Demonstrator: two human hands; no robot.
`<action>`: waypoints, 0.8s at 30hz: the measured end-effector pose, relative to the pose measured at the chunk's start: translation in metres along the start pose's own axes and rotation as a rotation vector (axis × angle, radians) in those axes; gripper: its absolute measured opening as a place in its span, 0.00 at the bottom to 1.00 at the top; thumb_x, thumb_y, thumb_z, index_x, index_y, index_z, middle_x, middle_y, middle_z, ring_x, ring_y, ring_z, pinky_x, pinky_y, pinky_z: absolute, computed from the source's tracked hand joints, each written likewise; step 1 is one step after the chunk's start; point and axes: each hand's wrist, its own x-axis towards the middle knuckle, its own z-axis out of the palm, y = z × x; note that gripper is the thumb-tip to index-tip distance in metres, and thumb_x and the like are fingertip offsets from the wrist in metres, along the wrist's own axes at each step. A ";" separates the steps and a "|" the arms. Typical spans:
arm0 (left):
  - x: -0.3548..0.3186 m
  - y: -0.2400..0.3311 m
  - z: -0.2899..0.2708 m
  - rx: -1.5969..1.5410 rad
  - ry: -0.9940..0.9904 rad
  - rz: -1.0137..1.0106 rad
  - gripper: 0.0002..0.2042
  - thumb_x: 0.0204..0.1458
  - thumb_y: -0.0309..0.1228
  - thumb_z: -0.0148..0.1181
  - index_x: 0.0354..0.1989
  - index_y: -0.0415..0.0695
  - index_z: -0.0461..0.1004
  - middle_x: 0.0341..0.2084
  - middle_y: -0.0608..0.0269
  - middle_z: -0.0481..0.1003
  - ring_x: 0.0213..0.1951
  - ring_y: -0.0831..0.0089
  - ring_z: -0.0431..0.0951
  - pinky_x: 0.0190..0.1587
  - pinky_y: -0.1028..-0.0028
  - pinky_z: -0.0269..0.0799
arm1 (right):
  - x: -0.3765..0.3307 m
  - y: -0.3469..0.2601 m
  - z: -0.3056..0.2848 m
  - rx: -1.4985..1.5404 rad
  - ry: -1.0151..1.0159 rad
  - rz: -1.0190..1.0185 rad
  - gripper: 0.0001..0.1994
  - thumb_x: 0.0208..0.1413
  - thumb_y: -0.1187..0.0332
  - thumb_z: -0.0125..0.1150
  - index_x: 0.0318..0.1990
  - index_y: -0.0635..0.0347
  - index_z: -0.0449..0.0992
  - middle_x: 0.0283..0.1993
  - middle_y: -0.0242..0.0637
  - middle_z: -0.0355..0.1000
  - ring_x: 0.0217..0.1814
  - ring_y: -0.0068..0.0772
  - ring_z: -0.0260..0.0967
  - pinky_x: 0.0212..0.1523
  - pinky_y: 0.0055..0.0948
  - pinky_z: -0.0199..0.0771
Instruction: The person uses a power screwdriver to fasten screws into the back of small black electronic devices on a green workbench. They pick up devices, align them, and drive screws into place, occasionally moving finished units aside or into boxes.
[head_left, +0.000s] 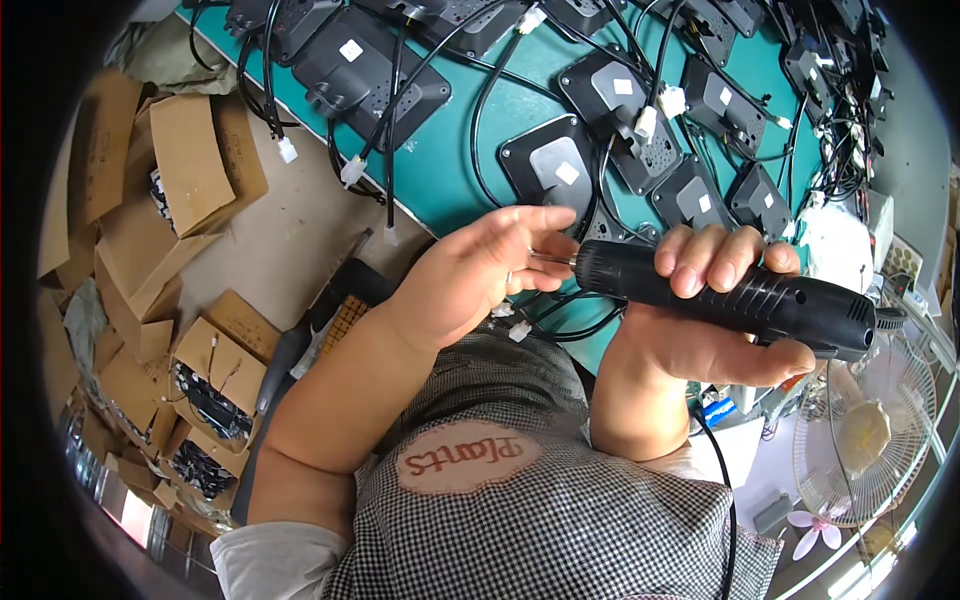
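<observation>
A black electric screwdriver (690,285) lies across my right hand (700,310), which is wrapped round its body, thumb along the near side. Its thin metal bit (555,259) points left into my left hand (485,262). That hand is turned palm up, with the thumb above and the fingers curled in around the bit's tip. Whatever the fingertips pinch there is too small and hidden to name. Just beyond the hands, a black plate-like housing (545,150) with a grey panel and a white label rests on the teal table (440,185).
More black housings (375,75) with cables and white connectors (353,171) crowd the table. A cable bundle (845,165) hangs at the right. Below it stands a fan (865,440). Open cardboard boxes (190,160) fill the left, some holding black parts. A black cord (722,480) hangs before my apron.
</observation>
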 end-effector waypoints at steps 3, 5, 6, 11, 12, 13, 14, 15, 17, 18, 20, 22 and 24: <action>-0.002 -0.004 -0.007 0.125 0.069 -0.080 0.15 0.59 0.34 0.50 0.48 0.35 0.67 0.35 0.58 0.73 0.34 0.77 0.73 0.39 0.76 0.71 | 0.002 -0.007 -0.005 0.008 0.042 0.004 0.39 0.46 0.30 0.50 0.50 0.59 0.63 0.28 0.37 0.66 0.20 0.31 0.66 0.23 0.33 0.71; 0.001 -0.010 -0.011 0.073 0.081 -0.081 0.10 0.56 0.29 0.55 0.41 0.35 0.71 0.27 0.65 0.73 0.27 0.81 0.72 0.31 0.80 0.72 | 0.003 -0.012 -0.010 -0.019 0.014 0.025 0.37 0.46 0.31 0.52 0.49 0.58 0.65 0.29 0.36 0.66 0.22 0.30 0.65 0.24 0.32 0.69; 0.002 -0.010 -0.004 0.133 0.166 -0.060 0.10 0.57 0.32 0.55 0.37 0.36 0.74 0.24 0.64 0.73 0.24 0.82 0.72 0.26 0.81 0.71 | 0.004 -0.015 -0.013 -0.024 -0.010 0.041 0.36 0.46 0.33 0.54 0.48 0.57 0.66 0.29 0.35 0.66 0.23 0.29 0.65 0.26 0.31 0.68; 0.008 -0.005 0.009 0.431 0.190 -0.095 0.11 0.56 0.34 0.56 0.32 0.37 0.76 0.21 0.67 0.74 0.22 0.85 0.70 0.23 0.83 0.67 | 0.006 -0.021 -0.023 0.020 0.008 0.017 0.40 0.46 0.30 0.49 0.51 0.59 0.64 0.29 0.36 0.65 0.21 0.31 0.66 0.24 0.33 0.70; 0.008 -0.004 0.011 0.469 0.193 -0.094 0.11 0.56 0.34 0.56 0.31 0.38 0.76 0.20 0.68 0.74 0.21 0.85 0.69 0.23 0.84 0.66 | 0.008 -0.022 -0.026 0.037 -0.021 0.021 0.40 0.47 0.30 0.49 0.52 0.59 0.64 0.29 0.36 0.66 0.22 0.31 0.66 0.24 0.33 0.70; 0.009 -0.002 0.012 0.452 0.148 -0.111 0.10 0.56 0.33 0.56 0.31 0.37 0.76 0.20 0.67 0.74 0.21 0.85 0.69 0.23 0.84 0.66 | 0.008 -0.024 -0.029 0.053 -0.049 0.025 0.40 0.47 0.30 0.49 0.53 0.59 0.64 0.30 0.36 0.66 0.22 0.31 0.66 0.25 0.33 0.71; 0.010 0.000 0.012 0.434 0.104 -0.128 0.10 0.56 0.31 0.55 0.31 0.37 0.75 0.19 0.66 0.73 0.21 0.85 0.69 0.23 0.84 0.65 | 0.009 -0.026 -0.029 0.090 -0.037 0.039 0.40 0.47 0.31 0.49 0.53 0.59 0.64 0.31 0.36 0.66 0.23 0.31 0.66 0.25 0.32 0.71; 0.010 0.001 0.012 0.414 0.063 -0.144 0.09 0.57 0.30 0.55 0.31 0.36 0.74 0.19 0.66 0.73 0.21 0.84 0.69 0.23 0.84 0.65 | 0.010 -0.029 -0.029 0.129 -0.026 0.056 0.39 0.48 0.31 0.50 0.54 0.59 0.63 0.31 0.37 0.66 0.24 0.31 0.67 0.26 0.32 0.71; 0.010 -0.001 0.016 0.610 0.041 -0.005 0.08 0.56 0.29 0.56 0.35 0.36 0.75 0.21 0.66 0.73 0.22 0.83 0.69 0.25 0.83 0.65 | 0.009 -0.033 -0.031 0.155 -0.026 0.078 0.39 0.49 0.33 0.51 0.54 0.59 0.63 0.32 0.37 0.67 0.25 0.32 0.67 0.27 0.32 0.71; 0.010 -0.002 0.017 0.704 0.027 0.064 0.08 0.55 0.28 0.56 0.37 0.36 0.76 0.22 0.66 0.73 0.23 0.83 0.69 0.25 0.82 0.66 | 0.007 -0.034 -0.033 0.138 -0.036 0.082 0.39 0.49 0.33 0.51 0.54 0.60 0.63 0.33 0.37 0.67 0.25 0.32 0.67 0.28 0.32 0.71; 0.012 0.001 0.019 0.867 0.019 0.180 0.10 0.54 0.27 0.57 0.42 0.36 0.75 0.24 0.66 0.73 0.24 0.82 0.70 0.27 0.80 0.67 | 0.004 -0.037 -0.038 0.096 -0.071 0.083 0.38 0.49 0.34 0.52 0.53 0.61 0.63 0.33 0.38 0.67 0.26 0.32 0.67 0.28 0.33 0.71; 0.018 0.005 0.012 1.055 0.066 0.302 0.17 0.52 0.28 0.59 0.50 0.39 0.72 0.29 0.65 0.73 0.27 0.81 0.71 0.29 0.80 0.67 | 0.001 -0.046 -0.041 0.014 -0.073 0.050 0.37 0.49 0.35 0.53 0.52 0.62 0.62 0.32 0.38 0.67 0.26 0.32 0.68 0.27 0.33 0.70; 0.022 0.012 0.008 1.453 0.098 0.349 0.19 0.47 0.32 0.63 0.49 0.42 0.73 0.26 0.64 0.72 0.27 0.75 0.72 0.29 0.75 0.69 | 0.000 -0.055 -0.044 -0.042 -0.080 0.016 0.36 0.49 0.37 0.55 0.50 0.62 0.61 0.32 0.39 0.67 0.25 0.33 0.68 0.27 0.33 0.70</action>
